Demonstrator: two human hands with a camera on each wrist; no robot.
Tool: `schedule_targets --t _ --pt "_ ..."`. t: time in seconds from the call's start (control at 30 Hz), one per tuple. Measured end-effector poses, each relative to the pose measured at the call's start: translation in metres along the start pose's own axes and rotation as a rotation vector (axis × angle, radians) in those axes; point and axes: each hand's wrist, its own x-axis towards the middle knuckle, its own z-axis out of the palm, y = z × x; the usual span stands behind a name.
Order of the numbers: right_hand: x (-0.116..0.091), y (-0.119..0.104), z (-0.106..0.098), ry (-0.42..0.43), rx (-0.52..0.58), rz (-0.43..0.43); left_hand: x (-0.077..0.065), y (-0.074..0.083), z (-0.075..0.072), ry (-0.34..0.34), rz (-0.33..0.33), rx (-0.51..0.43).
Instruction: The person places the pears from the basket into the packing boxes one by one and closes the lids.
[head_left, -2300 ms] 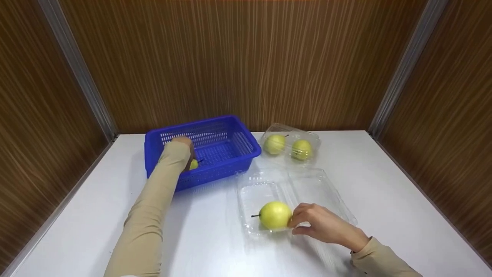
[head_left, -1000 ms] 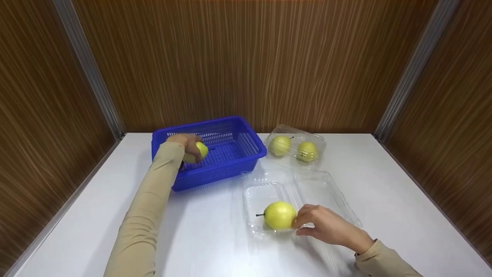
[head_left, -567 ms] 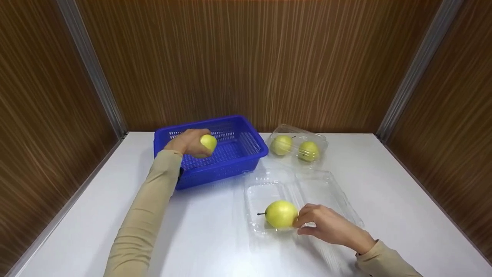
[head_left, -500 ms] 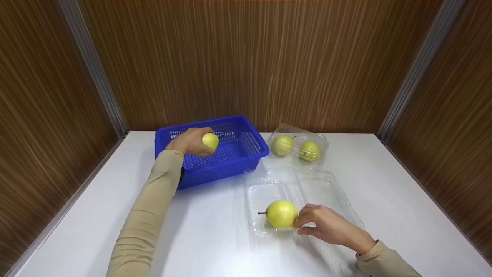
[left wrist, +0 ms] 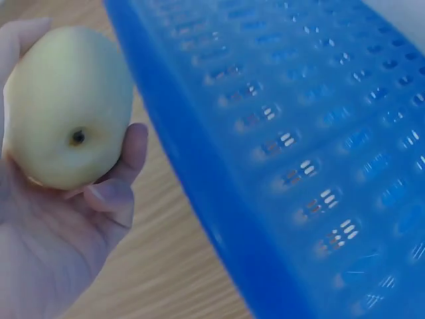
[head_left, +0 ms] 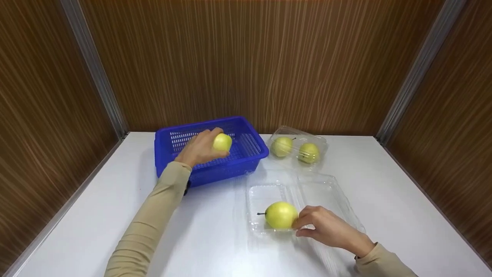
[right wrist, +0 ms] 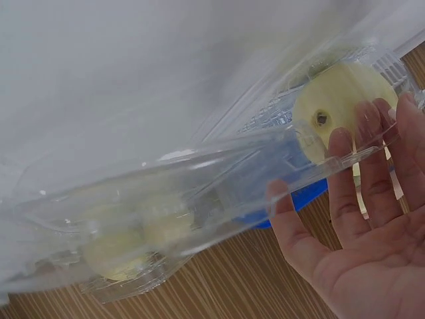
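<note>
My left hand (head_left: pixel 201 148) grips a yellow-green pear (head_left: pixel 222 142) above the front part of a blue basket (head_left: pixel 230 169). In the left wrist view, fingers curl round the pear (left wrist: pixel 73 106) beside the basket wall (left wrist: pixel 219 166). My right hand (head_left: pixel 326 227) holds the near edge of an unfolded clear plastic clamshell box (head_left: pixel 269 186), fingertips right beside another pear (head_left: pixel 281 215). That pear lies on its side in the left half, its dark stem pointing left. In the right wrist view, the right hand's fingers (right wrist: pixel 345 199) lie along the box rim.
Behind the unfolded box, a closed clear clamshell box (head_left: pixel 300 133) holds two pears (head_left: pixel 282 146), right of the basket. The white table (head_left: pixel 215 238) is enclosed by wood-grain panels (head_left: pixel 246 65) at the back and both sides.
My left hand has lifted a pear from the basket's left part and carried it up and to the right. The right hand has kept its place at the box edge.
</note>
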Motion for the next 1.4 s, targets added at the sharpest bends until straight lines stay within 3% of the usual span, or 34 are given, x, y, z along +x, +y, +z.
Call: schedule_targets --t 0.23,0.57,0.9,1.17,1.4 --pt "0.001 0.001 0.0 0.005 0.007 -0.012 -0.002 0.024 0.012 0.054 0.079 0.061" --pt "0.0 0.001 -0.003 0.007 -0.003 -0.017 0.001 0.06 0.037 0.038 0.184 0.007" --pt "0.0 0.001 -0.002 0.0 -0.006 -0.014 -0.004 0.09 0.072 -0.115 0.332 0.034" --pt "0.002 0.002 -0.001 0.002 -0.027 -0.015 -0.004 0.1 0.101 -0.264 0.333 0.081" --pt "0.002 0.002 0.002 0.012 -0.022 -0.037 -0.008 0.101 0.117 -0.33 0.323 0.104"
